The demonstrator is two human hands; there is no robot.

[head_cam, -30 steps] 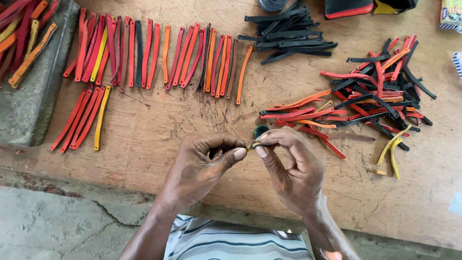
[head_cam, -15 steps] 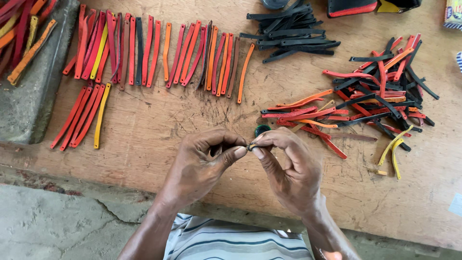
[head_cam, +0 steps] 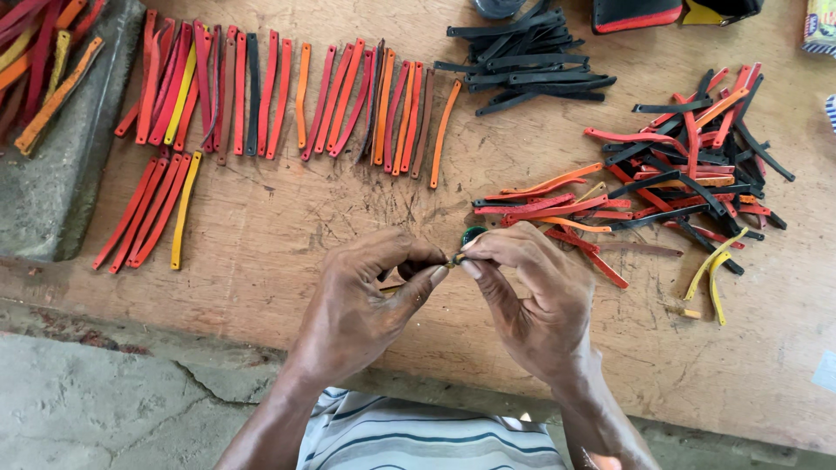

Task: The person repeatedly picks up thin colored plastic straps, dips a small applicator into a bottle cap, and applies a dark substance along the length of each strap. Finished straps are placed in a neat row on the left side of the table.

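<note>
Both hands meet low-centre over the wooden workbench point(head_cam: 261, 252). Left hand point(head_cam: 361, 300) & right hand point(head_cam: 531, 300) pinch the same small item point(head_cam: 455, 258) between thumb and fingertips, tips nearly touching each other. Item is tiny, greenish-yellow, mostly hidden by the fingers; can't tell exactly what it is. Fingers of both hands closed tight on it, not spread. A small dark green round piece point(head_cam: 473, 233) sits on the bench just at 12 o'clock of the fingertips.

Around the hands:
- 11 o'clock, well apart: long row of strips point(head_cam: 287, 91) laid side by side, mostly red & orange, w/ a few yellow, black, brown.
- 9–10 o'clock: smaller group of red strips plus one yellow point(head_cam: 148, 213), slanted.
- 12–1 o'clock, far edge: stack of black strips point(head_cam: 522, 65).
- 2 o'clock: loose tangled pile point(head_cam: 679, 170) of red, orange, black strips; its nearest strips lie just beside the right hand's knuckles. Two curved yellow strips point(head_cam: 718, 274) at 3 o'clock.
- Far 10 o'clock: grey stone slab point(head_cam: 52, 191) w/ more strips on top.

Striped shirt point(head_cam: 418, 435) at 6 o'clock, concrete floor point(head_cam: 96, 409) at 7.
</note>
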